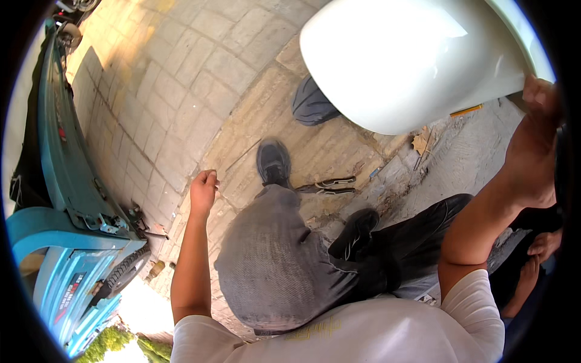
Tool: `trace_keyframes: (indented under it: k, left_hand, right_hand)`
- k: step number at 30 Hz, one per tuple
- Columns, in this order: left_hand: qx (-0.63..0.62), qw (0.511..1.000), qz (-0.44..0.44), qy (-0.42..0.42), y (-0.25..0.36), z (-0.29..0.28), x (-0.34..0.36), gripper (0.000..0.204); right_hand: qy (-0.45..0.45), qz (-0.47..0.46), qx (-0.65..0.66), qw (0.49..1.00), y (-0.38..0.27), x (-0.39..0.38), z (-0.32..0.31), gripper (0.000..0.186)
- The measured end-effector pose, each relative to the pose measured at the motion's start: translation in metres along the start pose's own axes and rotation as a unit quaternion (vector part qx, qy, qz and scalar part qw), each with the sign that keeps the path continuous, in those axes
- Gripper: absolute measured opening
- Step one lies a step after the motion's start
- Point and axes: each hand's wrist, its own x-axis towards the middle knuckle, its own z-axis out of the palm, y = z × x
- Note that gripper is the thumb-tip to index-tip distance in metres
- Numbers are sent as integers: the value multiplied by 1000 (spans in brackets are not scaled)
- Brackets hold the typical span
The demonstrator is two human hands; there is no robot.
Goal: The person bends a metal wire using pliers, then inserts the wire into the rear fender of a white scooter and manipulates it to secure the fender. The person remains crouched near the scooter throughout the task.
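Note:
A large glossy white curved shell [399,66], possibly a basin or sanitary fixture, fills the upper right. At its rim on the far right, the fingers of my right hand [540,97] are bent against the edge; part of that hand is lost at the dark border. To the left, my left hand [204,190] hangs above the paving with its fingers curled together; what they hold, if anything, is too small to make out. Pliers with dark handles [330,186] lie on the ground between my shoes, their handles spread slightly.
A teal cargo vehicle [66,242] stands along the left. My dark shoe [273,160] rests on the paving [200,72]. A grey shoe-like shape [311,103] shows beside the shell. A yellow stick [466,111] and dry leaf [419,143] lie nearby. Another person's hand [543,245] appears right.

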Motion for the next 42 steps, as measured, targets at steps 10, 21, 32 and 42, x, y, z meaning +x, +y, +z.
trace_keyframes:
  k: [10,21,32,42]
  left_hand:
    - [-17,957,-256,139,-416,135,-204,25]
    - [79,963,-71,247,-229,162,-98,25]
    - [-199,892,-213,347,-247,150,-113,12]
    - [-165,894,-303,286,-296,202,-173,27]
  right_hand:
    - [-218,-1,-163,962,10,5,103,22]
    - [-227,-42,-216,949,27,-10,88,21]
    - [-232,-29,-203,951,48,-14,68,22]
    - [-226,-69,-211,948,46,-16,71,21]
